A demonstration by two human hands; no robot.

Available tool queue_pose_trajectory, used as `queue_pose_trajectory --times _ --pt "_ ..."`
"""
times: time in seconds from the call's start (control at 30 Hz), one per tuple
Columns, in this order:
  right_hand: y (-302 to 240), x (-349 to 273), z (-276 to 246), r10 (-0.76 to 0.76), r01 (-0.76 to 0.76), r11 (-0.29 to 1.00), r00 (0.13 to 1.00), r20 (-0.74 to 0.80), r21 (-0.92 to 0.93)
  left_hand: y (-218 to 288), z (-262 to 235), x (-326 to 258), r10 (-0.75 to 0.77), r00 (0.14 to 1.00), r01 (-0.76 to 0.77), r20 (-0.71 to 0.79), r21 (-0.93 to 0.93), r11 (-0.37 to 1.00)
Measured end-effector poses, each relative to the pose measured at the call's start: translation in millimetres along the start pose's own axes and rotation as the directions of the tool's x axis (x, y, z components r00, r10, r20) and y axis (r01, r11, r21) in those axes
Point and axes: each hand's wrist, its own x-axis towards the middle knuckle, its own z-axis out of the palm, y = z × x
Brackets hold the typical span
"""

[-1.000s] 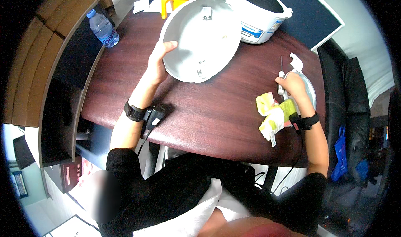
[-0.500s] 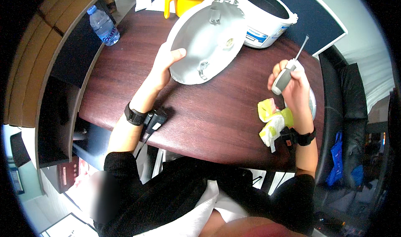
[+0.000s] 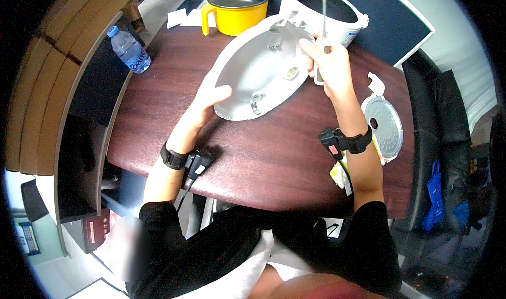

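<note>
Your left hand [image 3: 211, 101] cups the rice-cooker lid [image 3: 261, 69] w/ fingers curled under its rim, tilting the underside up so your right hand [image 3: 327, 67], fisted round the screwdriver [image 3: 322, 14], reaches its screws.

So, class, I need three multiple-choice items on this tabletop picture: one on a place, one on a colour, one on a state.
1. Where does the water bottle stand?
A. at the table's left edge
B. beside the round metal plate
C. inside the cooker body

2. What colour is the pot?
A. red
B. yellow
C. green

3. How is the white lid held?
A. flat, outer side up
B. tilted, inner side showing
C. shut on the cooker

Answers: 1 A, it stands far left. 2 B, yellow with a dark lid. 3 B, the left hand props it while the right hand grips a screwdriver.
</note>
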Motion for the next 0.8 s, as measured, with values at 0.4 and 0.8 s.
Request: queue_pose_trajectory --times 0.4,0.8 --pt "0 -1 -2 0.000 -0.004 0.997 0.998 -0.066 -0.074 30 10 16 -0.127 0.971 0.087 0.202 0.198 0.976" --pt "10 -4 -2 -0.100 0.098 0.994 0.994 -0.035 -0.049 56 46 49 -0.086 0.961 0.007 0.262 0.289 0.957"
